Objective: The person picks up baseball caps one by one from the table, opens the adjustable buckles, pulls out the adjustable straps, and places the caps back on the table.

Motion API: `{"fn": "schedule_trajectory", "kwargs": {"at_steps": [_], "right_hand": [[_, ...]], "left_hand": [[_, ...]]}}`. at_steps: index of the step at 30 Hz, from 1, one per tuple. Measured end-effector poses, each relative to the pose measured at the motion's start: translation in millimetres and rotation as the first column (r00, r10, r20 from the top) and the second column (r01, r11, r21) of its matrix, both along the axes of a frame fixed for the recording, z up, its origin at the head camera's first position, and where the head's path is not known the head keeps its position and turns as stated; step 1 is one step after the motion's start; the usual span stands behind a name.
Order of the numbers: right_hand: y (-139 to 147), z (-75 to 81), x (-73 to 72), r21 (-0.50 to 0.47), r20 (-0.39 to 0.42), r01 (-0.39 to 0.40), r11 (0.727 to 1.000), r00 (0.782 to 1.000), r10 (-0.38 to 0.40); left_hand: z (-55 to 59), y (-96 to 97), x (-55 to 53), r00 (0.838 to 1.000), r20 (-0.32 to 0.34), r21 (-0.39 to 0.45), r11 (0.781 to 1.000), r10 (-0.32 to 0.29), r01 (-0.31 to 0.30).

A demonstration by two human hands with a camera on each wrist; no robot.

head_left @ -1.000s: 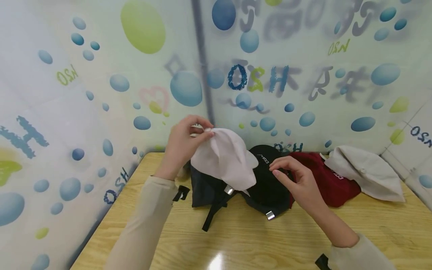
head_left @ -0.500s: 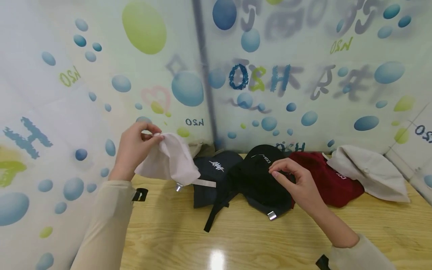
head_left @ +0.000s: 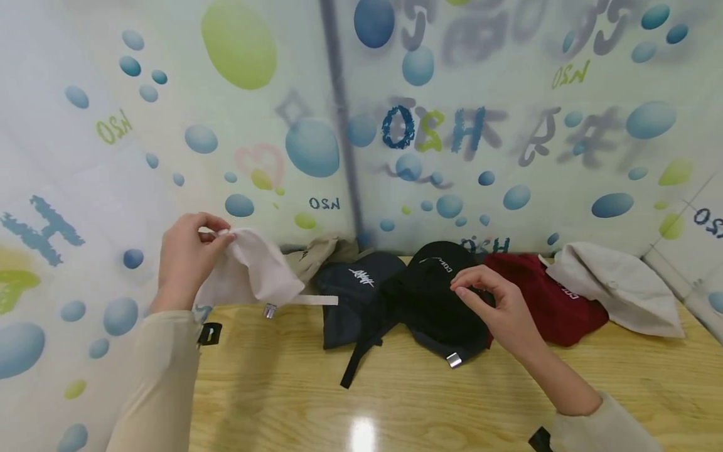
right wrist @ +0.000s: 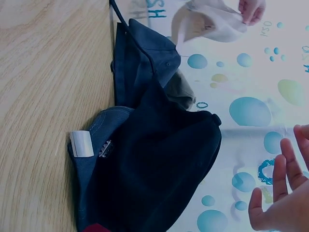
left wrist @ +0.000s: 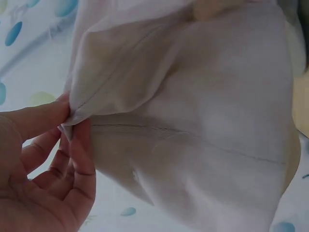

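At the left of the head view, my left hand [head_left: 183,263] pinches a whitish cap [head_left: 254,270] by its top between thumb and fingers, holding it up above the table. From its lower edge stick out a pale strap [head_left: 313,300] and a metal buckle [head_left: 269,310]. Close up in the left wrist view, the thumb and fingers grip a fold of the fabric beside a stitched seam. My right hand [head_left: 508,307] is held in the air before a black cap [head_left: 440,295], its fingers loosely bent with nothing between them; the right wrist view shows it apart from the caps.
A row of caps lies along the back of the wooden table [head_left: 395,414]: khaki [head_left: 333,250], navy [head_left: 344,282], black, dark red [head_left: 542,295] and light grey [head_left: 615,289]. A black strap [head_left: 354,364] trails forward. Behind rises a wall covering [head_left: 395,188] with bubble prints.
My left hand has carried the whitish cap leftward, away from over the navy cap, so the navy and khaki caps now show. The right hand has stayed in place.
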State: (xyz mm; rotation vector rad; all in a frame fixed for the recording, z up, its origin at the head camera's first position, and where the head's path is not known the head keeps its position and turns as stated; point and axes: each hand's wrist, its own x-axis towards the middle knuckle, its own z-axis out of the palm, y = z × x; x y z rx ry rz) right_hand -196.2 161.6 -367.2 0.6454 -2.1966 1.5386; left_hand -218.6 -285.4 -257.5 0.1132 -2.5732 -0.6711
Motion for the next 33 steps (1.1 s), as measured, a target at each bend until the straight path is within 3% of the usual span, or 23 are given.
{"fn": "schedule_trajectory", "kwargs": {"at_steps": [4,9,16,24,29,33], "right_hand": [[1,-1.6,-0.8,0.004,0.011,0.001,1.0,1.0,-0.001],[0,-2.7,-2.3,0.016,0.01,-0.001,1.0,1.0,0.001],[-1,-2.7,-2.5,0.014,0.011,-0.005,1.0,1.0,0.005],[-2,-3.5,-2.5,-0.005,0.015,-0.024,1.0,1.0,0.024],[-3,-2.4,-1.3,-0.002,0.019,-0.025,1.0,1.0,0.025],[-3,-1.6,-0.2,0.007,0.018,-0.022,1.0,1.0,0.021]], "left_hand": [[-13.4,-8.5,0.9,0.996,0.084,-0.03,1.0,-0.005,0.008],[-32.1,-19.1,2.1,0.98,0.195,-0.056,0.997,-0.042,0.053],[-46.9,-24.2,0.8,0.936,0.34,-0.079,0.989,-0.093,0.127],[-62.0,-30.1,-1.1,0.882,0.461,-0.106,0.98,-0.1,0.167],[-73.9,-32.9,-4.5,0.878,0.477,-0.123,0.985,-0.046,0.119],[-79.9,-35.2,-7.0,0.886,0.464,-0.141,0.987,-0.005,0.079]]}}
